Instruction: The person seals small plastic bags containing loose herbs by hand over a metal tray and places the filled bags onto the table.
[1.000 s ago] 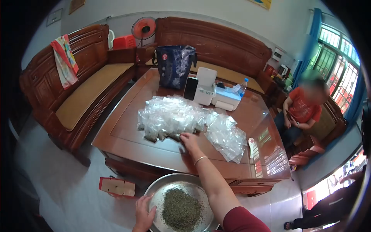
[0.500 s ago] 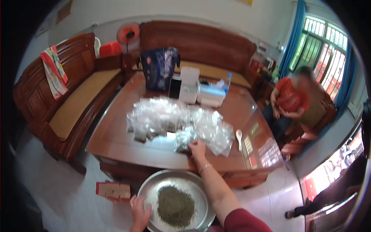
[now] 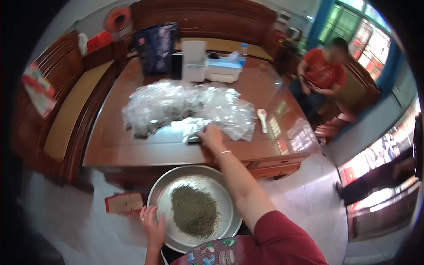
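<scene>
My right hand (image 3: 211, 136) reaches over the table's front edge. Its fingers are closed on a small clear plastic bag (image 3: 194, 131) at the front of a pile of clear plastic bags (image 3: 161, 104); some bags in the pile have dark contents. My left hand (image 3: 153, 224) is at the left rim of a round metal tray (image 3: 226, 194), fingers apart and gripping nothing. Inside the tray lies a heap of greenish-brown ground, dry material (image 3: 194, 212), with loose bits scattered around it.
On the wooden table (image 3: 110, 141) are a white spoon (image 3: 262, 120), a dark blue bag (image 3: 154, 48), a white box (image 3: 193, 62) and a blue-topped container (image 3: 224, 70). A red-edged carton (image 3: 124, 203) is left of the tray. A seated person (image 3: 323, 70) is at right.
The view has tilted down, so the table and tray appear higher. My right hand stays at the front bags; my left hand remains by the tray's left rim.
</scene>
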The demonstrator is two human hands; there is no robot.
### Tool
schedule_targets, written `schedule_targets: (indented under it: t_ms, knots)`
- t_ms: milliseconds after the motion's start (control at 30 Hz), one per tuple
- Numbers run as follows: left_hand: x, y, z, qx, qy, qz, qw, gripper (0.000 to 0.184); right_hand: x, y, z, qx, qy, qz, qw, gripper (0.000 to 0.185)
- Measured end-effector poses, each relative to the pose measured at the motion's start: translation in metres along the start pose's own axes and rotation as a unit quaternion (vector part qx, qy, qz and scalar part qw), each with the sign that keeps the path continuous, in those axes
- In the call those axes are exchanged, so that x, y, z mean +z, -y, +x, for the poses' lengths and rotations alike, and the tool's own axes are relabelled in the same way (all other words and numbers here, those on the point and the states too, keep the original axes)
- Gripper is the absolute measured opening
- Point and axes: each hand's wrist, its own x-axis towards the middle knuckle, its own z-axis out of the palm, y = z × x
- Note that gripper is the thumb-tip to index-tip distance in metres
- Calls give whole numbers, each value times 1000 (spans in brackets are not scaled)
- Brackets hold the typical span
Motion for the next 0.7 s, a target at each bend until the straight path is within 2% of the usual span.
schedule_targets:
  t_ms: [67,100,133,233,300,433,500,567,633,700]
  knots:
    - [6,14,-2,19,-19,22,999,35,7,-3,6,24,18,23,999,26]
    - [6,18,-1,21,-24,41,999,35,9,-5,5,13,-6,59,998,24]
    - [4,17,-2,21,-29,60,998,35,14,-7,5,-12,-53,7,998,20]
    - [0,6,2,38,-72,68,994,32,23,-11,2,-19,-117,29,993,19]
    - [-5,9,8,80,-62,37,994,32,26,-17,-3,-82,-182,62,978,18]
    - [-1,8,28,171,-64,-43,982,32,4,-11,-12,-117,-202,113,966,17]
    - [9,-10,37,111,-9,-187,976,31,-6,-14,-14,-73,-183,116,973,17]
    - [9,-34,48,43,37,-314,948,31,-6,-5,-12,-33,-156,131,978,16]
    - [2,-65,51,40,88,-330,939,31,-21,7,-19,-31,-150,212,965,17]
    - [5,-83,58,45,84,-337,937,34,-42,21,-33,-47,-124,226,965,20]
